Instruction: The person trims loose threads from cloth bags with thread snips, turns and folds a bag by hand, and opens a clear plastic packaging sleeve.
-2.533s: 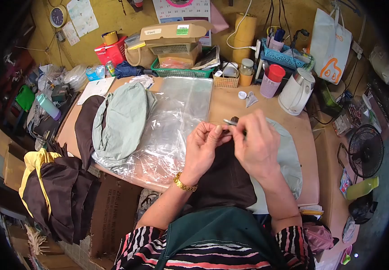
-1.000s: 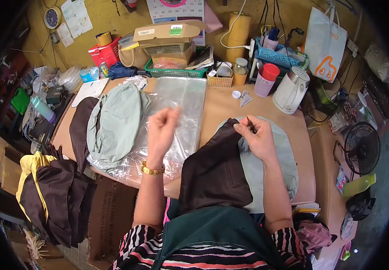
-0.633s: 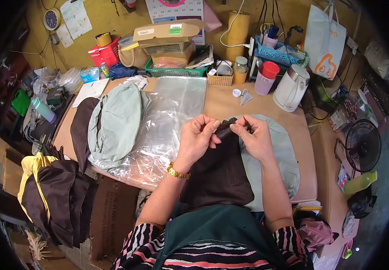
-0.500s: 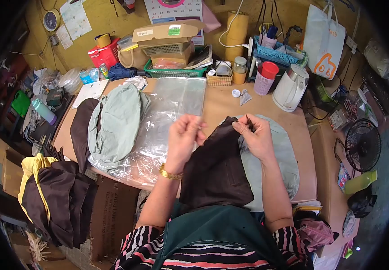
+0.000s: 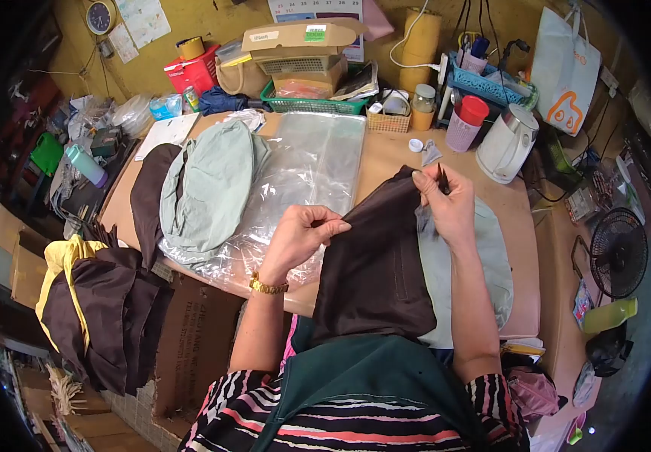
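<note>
A dark brown cloth piece [image 5: 374,279] with a slit-like seam hangs in front of me, its lower end by the green apron [image 5: 370,377]. My right hand [image 5: 447,207] pinches its top corner between thumb and finger. A small dark pointed tool [image 5: 443,179] sticks up from that same hand; its kind is unclear. My left hand [image 5: 301,237], with a gold bracelet at the wrist, is closed in a pinch at the cloth's left edge. Beneath the brown piece and to its right lies a pale green cloth [image 5: 484,279].
Clear plastic bags [image 5: 310,166] lie mid-table, beside a pile of pale green cloth [image 5: 208,192] at left. A kettle [image 5: 506,143] and a pink cup [image 5: 462,128] stand at the back right. Brown and yellow cloth [image 5: 99,309] hangs off the left. A fan [image 5: 618,252] is far right.
My left hand has come lower, from above the cloth to its left edge. The right hand still holds the top corner, which is now higher and more stretched. The view has shifted slightly.
</note>
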